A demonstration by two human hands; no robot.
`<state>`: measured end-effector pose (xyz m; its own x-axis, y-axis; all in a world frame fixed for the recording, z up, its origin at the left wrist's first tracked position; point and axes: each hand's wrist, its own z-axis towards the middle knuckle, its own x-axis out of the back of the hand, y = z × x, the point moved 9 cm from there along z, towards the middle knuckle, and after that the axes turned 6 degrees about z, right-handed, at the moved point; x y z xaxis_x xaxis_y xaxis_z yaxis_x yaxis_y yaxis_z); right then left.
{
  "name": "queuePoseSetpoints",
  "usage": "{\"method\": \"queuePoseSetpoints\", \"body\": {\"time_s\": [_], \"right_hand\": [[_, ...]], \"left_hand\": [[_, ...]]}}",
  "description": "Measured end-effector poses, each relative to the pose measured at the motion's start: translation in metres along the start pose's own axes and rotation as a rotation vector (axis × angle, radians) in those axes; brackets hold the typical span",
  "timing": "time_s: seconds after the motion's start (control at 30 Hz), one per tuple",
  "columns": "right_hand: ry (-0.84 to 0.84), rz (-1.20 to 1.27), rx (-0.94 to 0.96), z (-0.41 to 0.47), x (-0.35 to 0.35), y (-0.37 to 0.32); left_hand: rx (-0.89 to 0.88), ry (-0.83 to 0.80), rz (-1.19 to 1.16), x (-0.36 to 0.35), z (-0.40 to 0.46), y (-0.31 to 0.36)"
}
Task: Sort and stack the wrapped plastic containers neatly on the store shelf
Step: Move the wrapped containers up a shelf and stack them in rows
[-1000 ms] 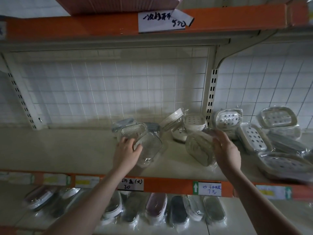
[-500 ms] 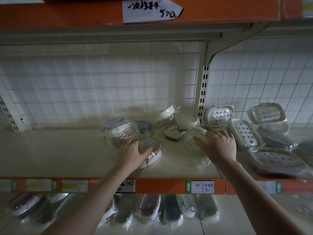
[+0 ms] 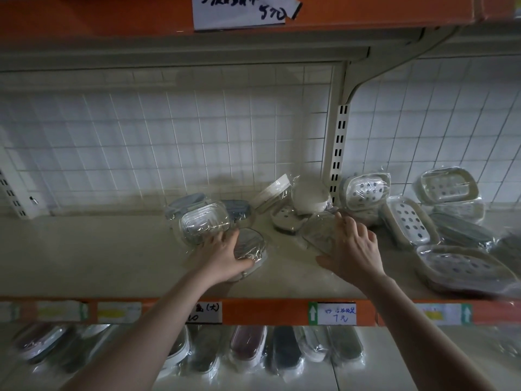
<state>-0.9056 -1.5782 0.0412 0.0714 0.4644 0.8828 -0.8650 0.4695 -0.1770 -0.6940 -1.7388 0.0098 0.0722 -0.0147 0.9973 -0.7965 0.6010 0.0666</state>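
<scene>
Wrapped containers, mid-shelf (image 3: 84,249)
Left hand (image 3: 222,255) grasping clear container (image 3: 249,246); right hand (image 3: 352,249) flat, fingers released, on second container (image 3: 318,230); bare shelf toward left edge.

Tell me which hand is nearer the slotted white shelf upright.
Right. The right hand lies on a wrapped container just below the upright; the left hand is farther left, on another container.
</scene>
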Motion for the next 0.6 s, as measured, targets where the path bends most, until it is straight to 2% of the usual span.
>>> {"method": "queuePoseSetpoints", "body": {"time_s": [0.1, 0.27, 0.6], "right_hand": [[-0.017, 0.005, 0.011, -0.004, 0.001, 0.001], [-0.027, 0.053, -0.026, -0.009, 0.010, -0.001], [-0.083, 0.163, -0.199, -0.040, 0.033, 0.009]], "left_hand": [[0.028, -0.009, -0.076, 0.000, -0.003, -0.002], [0.114, 0.094, -0.187, 0.008, -0.016, -0.003], [0.201, 0.286, -0.125, 0.039, -0.065, 0.006]]}}
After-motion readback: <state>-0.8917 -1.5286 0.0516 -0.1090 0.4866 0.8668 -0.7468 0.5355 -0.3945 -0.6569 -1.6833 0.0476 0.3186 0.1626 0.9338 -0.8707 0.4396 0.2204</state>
